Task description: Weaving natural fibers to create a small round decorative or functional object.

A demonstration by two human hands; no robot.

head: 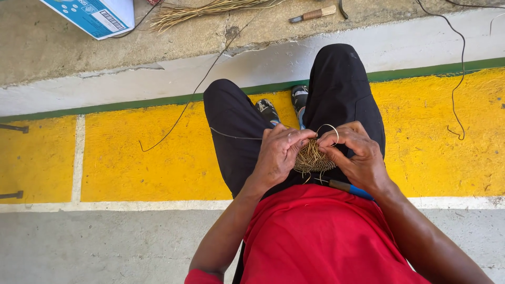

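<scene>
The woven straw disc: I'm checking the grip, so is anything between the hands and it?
Nothing visible. The left hand and right hand both pinch the woven straw disc directly, over the lap.

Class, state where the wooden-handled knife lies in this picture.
In the head view, the wooden-handled knife lies at the top edge on the concrete floor, just right of the straw bundle.

Concrete floor, grey near, with a yellow painted band across the middle, edged in white and green. Beyond, a raised rough step. On it at far left a blue-and-white box, beside it a bundle of dry straw, farther right a wooden-handled tool. Thin dark cords trailing over step and band.
</scene>
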